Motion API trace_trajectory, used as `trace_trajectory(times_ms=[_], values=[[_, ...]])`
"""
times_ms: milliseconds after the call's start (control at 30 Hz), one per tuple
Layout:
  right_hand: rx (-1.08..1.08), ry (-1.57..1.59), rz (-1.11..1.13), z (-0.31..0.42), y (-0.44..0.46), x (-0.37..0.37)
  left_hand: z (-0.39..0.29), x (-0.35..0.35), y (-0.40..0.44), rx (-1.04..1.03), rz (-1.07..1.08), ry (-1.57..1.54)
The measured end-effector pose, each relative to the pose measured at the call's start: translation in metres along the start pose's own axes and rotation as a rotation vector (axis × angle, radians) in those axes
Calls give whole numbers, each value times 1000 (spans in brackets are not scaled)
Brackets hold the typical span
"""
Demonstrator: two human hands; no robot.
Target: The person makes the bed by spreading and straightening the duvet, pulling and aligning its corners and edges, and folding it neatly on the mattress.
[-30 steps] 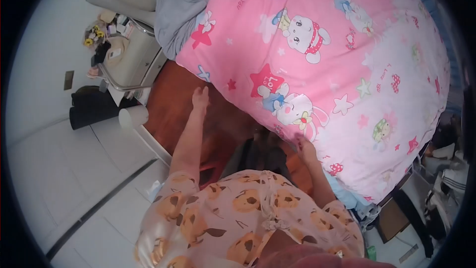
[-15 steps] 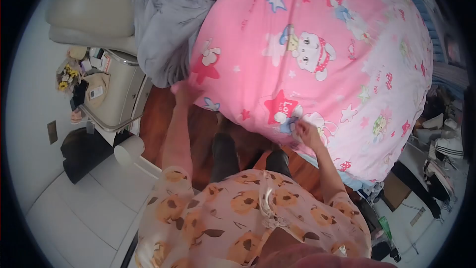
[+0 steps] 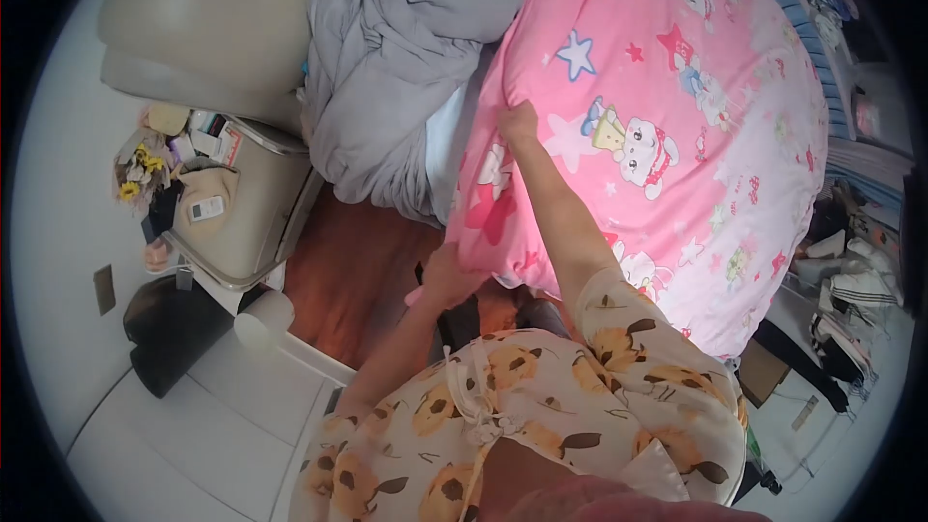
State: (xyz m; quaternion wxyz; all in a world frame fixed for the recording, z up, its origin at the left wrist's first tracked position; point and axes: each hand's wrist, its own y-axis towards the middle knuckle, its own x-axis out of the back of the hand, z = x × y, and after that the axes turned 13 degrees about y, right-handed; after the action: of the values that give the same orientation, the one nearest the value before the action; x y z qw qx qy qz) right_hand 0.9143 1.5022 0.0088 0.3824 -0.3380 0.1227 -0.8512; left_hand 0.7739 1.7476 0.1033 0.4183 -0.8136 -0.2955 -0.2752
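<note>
A pink quilt point(image 3: 570, 193) with stars and cartoon figures covers much of the bed. My left hand point(image 3: 450, 275) is closed on the quilt's near left corner, low in front of my body. Farther forward, my right hand point(image 3: 519, 123) grips the left side of the same quilt, its fingers wrapped in the cloth. Creases run between the two hands. To the left of the quilt lies a crumpled grey blanket point(image 3: 387, 68), with a strip of pale blue sheet point(image 3: 445, 140) showing between them.
Left of the bed stand a beige padded headboard or seat point(image 3: 203, 29) and a beige nightstand point(image 3: 256, 198) holding dried flowers point(image 3: 140, 174) and small items. Reddish wood floor point(image 3: 348, 271) shows by my legs. Shoes point(image 3: 860, 290) and clutter line the right side.
The quilt's left edge has shifted right, baring pale blue sheet. My right hand has moved up and left to that edge; my left hand has come nearer my body with the corner.
</note>
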Motion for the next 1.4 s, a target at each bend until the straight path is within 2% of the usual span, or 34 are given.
trace_trajectory(times_ms=[33,100,167,200,267,300,333,400,433,467,500,533,567,600,700,767,900,967,1133,1233,1300,1333,1367,1400], values=[[62,-50,-41,13,-8,5,1,13,-1,239,210,-90],[79,5,-66,21,-6,15,39,-11,2,204,199,-112],[162,42,-40,34,-1,25,38,-13,2,178,168,-126],[217,21,9,40,2,34,33,-17,-1,131,224,-161],[323,-279,73,48,31,61,4,-17,-6,77,193,-148],[424,-154,-100,55,29,89,-21,-18,-5,74,115,-101],[498,-50,-188,51,25,127,-53,-3,-2,-290,-30,-8],[565,91,-316,24,7,217,-83,-23,20,-467,-82,-154],[544,85,-377,-5,-7,262,-130,-13,21,-451,-71,-144],[486,42,-436,-41,-22,302,-164,-35,28,-567,-118,-214],[397,-17,-483,-82,-38,338,-207,-26,27,-560,93,9],[286,-73,-507,-125,-56,366,-230,-53,28,-731,-3,-116],[164,-122,-514,-165,-72,385,-246,-91,28,-800,-5,-36],[48,-141,-501,-201,-91,399,-262,-95,18,-848,146,101],[-202,-67,-428,-276,-130,409,-256,-135,-7,-901,125,129],[-266,18,-391,-297,-141,401,-244,-135,-13,-904,307,228],[-317,191,-422,-303,-154,393,-245,-131,4,-981,330,350],[-305,284,-466,-291,-156,392,-257,-117,9,-945,457,426],[-104,535,-606,-190,-129,395,-250,-99,31,-991,479,305],[122,645,-631,-70,-87,384,-229,-73,84,-857,202,20],[276,690,-612,29,-53,360,-230,5,130,-557,217,11],[349,701,-598,83,-32,344,-220,45,153,-525,64,-16],[410,713,-570,137,-7,320,-196,77,176,-541,-125,-179],[450,715,-539,188,20,290,-169,130,185,-503,-183,-215]])
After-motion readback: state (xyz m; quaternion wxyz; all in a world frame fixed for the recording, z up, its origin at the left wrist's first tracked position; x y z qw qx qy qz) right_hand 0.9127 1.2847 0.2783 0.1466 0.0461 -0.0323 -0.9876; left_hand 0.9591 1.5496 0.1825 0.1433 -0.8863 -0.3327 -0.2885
